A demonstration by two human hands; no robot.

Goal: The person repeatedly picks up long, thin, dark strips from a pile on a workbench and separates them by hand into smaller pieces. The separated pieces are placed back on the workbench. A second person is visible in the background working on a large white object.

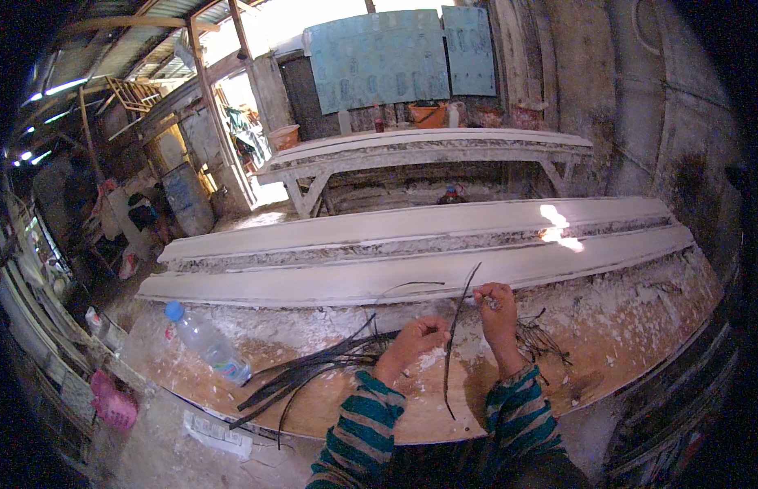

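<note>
A thin dark strip (450,371) stands nearly upright in front of me, its upper end leaning right. My left hand (415,344) is closed in a pinch, with its fingertips at the middle of this strip. To the right of its upper part, my right hand (497,314) is raised with curled fingers pressed together; what they hold, if anything, is too small to make out. Beneath and left of my left hand lies a bundle of long dark strips (301,371) on the wooden tabletop (428,399). A tangle of thin dark strands (546,342) lies beyond my right wrist.
Two long white moulded lengths (330,281) lie across the table beyond my hands. A clear bottle with a blue cap (204,342) rests at the left. Farther back, a whitened bench (428,147) bears an orange container (428,116). A pink container (114,401) stands low at left.
</note>
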